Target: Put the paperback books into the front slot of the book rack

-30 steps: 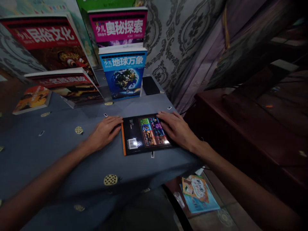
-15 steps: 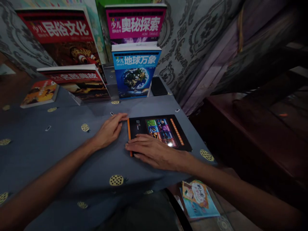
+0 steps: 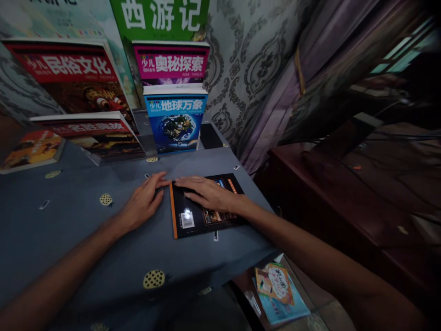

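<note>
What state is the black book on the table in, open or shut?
Shut, lying flat: its barcoded back cover faces up, the orange spine along its left edge, the right hand resting on top.

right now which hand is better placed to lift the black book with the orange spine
Probably the right hand: it lies across the black book, while the left hand only reaches its corner.

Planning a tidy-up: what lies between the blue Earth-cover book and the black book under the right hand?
Only bare grey-blue tablecloth, as the head view shows.
</note>
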`<state>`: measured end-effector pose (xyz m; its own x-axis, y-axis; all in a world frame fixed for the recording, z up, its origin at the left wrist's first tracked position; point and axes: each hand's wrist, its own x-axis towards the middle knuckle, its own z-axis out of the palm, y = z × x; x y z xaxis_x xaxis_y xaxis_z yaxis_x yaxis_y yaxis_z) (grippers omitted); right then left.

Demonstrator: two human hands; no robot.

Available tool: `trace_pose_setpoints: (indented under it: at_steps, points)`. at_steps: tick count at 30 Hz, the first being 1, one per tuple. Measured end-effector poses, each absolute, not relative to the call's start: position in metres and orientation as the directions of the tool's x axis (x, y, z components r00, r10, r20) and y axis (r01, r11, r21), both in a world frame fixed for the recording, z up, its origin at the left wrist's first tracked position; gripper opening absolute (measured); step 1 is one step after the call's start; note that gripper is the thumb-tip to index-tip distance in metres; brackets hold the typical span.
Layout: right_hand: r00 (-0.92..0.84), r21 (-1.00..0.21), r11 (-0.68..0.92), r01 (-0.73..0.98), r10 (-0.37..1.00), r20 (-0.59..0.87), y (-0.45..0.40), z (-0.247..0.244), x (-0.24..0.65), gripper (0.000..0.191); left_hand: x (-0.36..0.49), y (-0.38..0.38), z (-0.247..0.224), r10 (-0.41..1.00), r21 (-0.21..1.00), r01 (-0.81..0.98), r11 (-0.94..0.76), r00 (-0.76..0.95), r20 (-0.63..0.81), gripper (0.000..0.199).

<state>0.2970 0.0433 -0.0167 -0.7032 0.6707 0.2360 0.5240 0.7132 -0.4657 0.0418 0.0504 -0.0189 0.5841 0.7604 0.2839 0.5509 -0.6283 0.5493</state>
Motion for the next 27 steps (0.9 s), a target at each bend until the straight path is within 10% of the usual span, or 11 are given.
trace_pose_setpoints:
  at_steps: [19, 27]
  points:
    - [-0.277, -0.314, 0.395, 0.863, 0.891, 0.359, 0.015, -0.023, 0.388, 0.041, 0.041, 0.046, -0.025, 0.731, 0.445, 0.584, -0.679, 0.591, 0.340, 0.037]
    - [-0.368, -0.257, 0.431, 0.865, 0.893, 0.261, -0.018, -0.023, 0.367, 0.050, 0.042, 0.047, -0.023, 0.719, 0.433, 0.578, -0.692, 0.601, 0.348, 0.035]
